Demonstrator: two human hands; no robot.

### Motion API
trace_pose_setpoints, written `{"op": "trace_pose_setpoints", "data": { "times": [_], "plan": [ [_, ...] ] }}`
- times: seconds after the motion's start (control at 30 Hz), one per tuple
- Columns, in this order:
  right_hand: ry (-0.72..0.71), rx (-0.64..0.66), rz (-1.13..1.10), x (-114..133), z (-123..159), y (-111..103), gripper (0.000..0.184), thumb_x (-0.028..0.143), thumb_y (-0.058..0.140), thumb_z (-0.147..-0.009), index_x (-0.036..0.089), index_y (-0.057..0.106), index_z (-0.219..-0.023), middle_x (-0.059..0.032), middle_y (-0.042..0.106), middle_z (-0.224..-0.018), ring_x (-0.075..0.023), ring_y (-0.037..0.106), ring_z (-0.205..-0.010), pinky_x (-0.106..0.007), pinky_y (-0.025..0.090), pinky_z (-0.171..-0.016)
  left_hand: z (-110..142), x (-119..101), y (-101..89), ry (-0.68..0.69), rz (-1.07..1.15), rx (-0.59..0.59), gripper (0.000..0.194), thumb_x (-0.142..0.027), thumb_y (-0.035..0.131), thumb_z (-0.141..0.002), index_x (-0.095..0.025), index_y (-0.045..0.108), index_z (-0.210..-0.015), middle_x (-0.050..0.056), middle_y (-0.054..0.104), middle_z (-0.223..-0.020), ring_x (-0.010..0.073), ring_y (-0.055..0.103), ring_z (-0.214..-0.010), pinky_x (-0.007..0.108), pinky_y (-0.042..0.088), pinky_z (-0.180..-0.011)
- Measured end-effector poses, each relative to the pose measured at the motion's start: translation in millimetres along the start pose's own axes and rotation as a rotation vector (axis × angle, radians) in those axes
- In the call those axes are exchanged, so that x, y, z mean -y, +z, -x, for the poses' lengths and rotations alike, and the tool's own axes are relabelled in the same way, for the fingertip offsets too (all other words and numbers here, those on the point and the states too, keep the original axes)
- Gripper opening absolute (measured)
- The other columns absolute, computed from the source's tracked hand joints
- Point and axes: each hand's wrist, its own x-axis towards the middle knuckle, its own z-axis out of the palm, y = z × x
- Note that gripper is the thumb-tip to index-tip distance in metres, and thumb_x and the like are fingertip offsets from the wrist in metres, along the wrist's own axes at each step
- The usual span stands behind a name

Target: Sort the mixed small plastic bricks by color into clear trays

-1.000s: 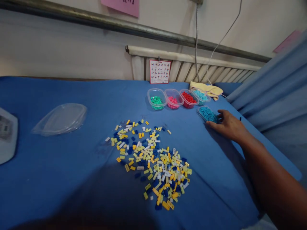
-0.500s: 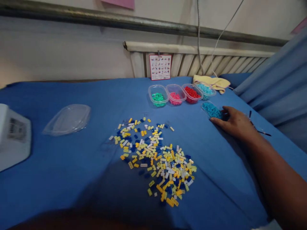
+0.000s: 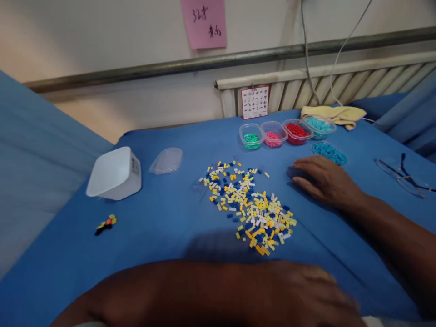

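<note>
My right hand (image 3: 325,179) hovers or rests over the blue sheet, thumb apart from the fingers, with nothing visible in it. Just behind it sits a clear tub of teal bricks (image 3: 330,153). To its left spreads a loose pile of small toy bricks (image 3: 260,220) in yellow, pale yellow, white and dark blue. My left hand (image 3: 309,293) lies at the bottom of the view, its forearm stretched across the front. Motion smears its fingers, so I cannot see whether it holds anything.
Clear tubs hold green bricks (image 3: 252,140), pink bricks (image 3: 273,138), red bricks (image 3: 297,130) and light blue bricks (image 3: 319,124). Also here: yellow cloth (image 3: 335,114), glasses (image 3: 405,177), clear lids (image 3: 167,160), white bin (image 3: 114,175), a small joined brick piece (image 3: 106,224) and a picture card (image 3: 255,102).
My right hand has left the tub of teal bricks and moved nearer the pile. My left forearm and hand have come across the front. The view has turned left.
</note>
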Motion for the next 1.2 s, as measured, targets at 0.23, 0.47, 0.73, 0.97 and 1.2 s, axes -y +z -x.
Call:
{"op": "trace_pose_setpoints", "data": {
  "times": [0.23,0.47,0.73,0.97,1.2],
  "plan": [
    [0.016,0.065,-0.04,-5.5,-0.8,14.2,0.044,0.054,0.054,-0.11,0.022,0.082,-0.12,-0.0149,0.085,-0.122,-0.0354,0.076,-0.115,-0.058,0.058,-0.109,23.1,20.0,-0.9,-0.226,-0.67,-0.32,0.049,-0.046,0.048,-0.12,-0.017,0.075,-0.148,0.009,0.068,-0.163,0.032,0.055,-0.161,0.057,0.036,-0.141],
    [0.002,0.039,-0.027,-8.3,-2.7,18.3,0.043,0.049,0.051,-0.111,0.02,0.083,-0.112,-0.0162,0.085,-0.118,-0.0336,0.076,-0.111,-0.053,0.057,-0.108,53.4,37.9,-30.1,-0.489,-0.691,-0.329,0.045,-0.042,0.044,-0.122,-0.022,0.074,-0.149,0.007,0.066,-0.165,0.0292,0.055,-0.161,0.053,0.036,-0.139],
    [0.032,0.051,-0.013,-12.5,-2.6,19.8,0.049,0.052,0.047,-0.112,0.018,0.082,-0.12,-0.0169,0.084,-0.127,-0.0343,0.076,-0.12,-0.053,0.055,-0.115,104.6,56.5,-60.2,-0.76,-0.654,-0.546,0.052,-0.046,0.045,-0.12,-0.02,0.069,-0.158,0.013,0.055,-0.175,0.0298,0.051,-0.164,0.052,0.036,-0.14],
    [0.123,0.094,-0.003,-4.1,-10.7,30.2,0.07,0.062,0.035,-0.114,0.013,0.071,-0.148,-0.0236,0.072,-0.156,-0.0399,0.064,-0.151,-0.063,0.046,-0.13,150.5,77.2,-76.5,-1.085,-0.525,-0.874,0.07,-0.049,0.028,-0.12,-0.003,0.058,-0.164,0.024,0.054,-0.173,0.0319,0.046,-0.168,0.052,0.031,-0.142],
    [0.146,0.209,-0.056,54.7,-54.7,82.3,0.092,0.077,0.03,-0.112,0.007,0.057,-0.164,-0.0289,0.053,-0.174,-0.0442,0.047,-0.166,-0.065,0.035,-0.136,146.6,84.4,-73.1,-0.96,-0.394,-0.775,0.067,-0.055,0.028,-0.119,-0.012,0.067,-0.153,0.018,0.063,-0.167,0.0303,0.055,-0.161,0.047,0.035,-0.14]
  ]
}}
